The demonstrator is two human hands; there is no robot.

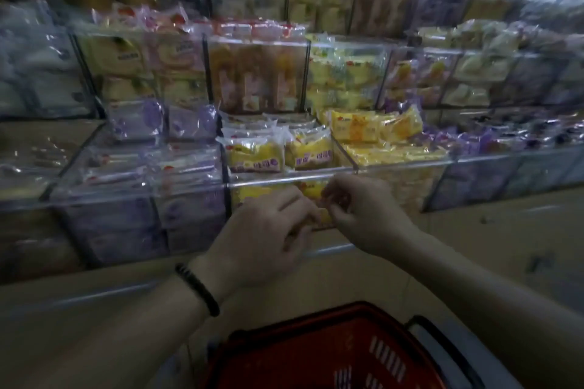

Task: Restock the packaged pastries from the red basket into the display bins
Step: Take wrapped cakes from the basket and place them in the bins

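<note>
clear display bins (268,181) are seen well filled; one yellow packet (323,215) is pinched between left hand (265,237) and right hand (366,211), red basket (331,344) contents unclear.

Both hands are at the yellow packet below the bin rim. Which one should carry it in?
Right, probably. The right hand sits higher, just under the bin rim, fingers pinching the yellow packet near its top. The left hand is lower, farther from the rim.

A shop: tiered clear display bins (347,175) of packaged pastries (252,156), red basket (331,354) below.
</note>
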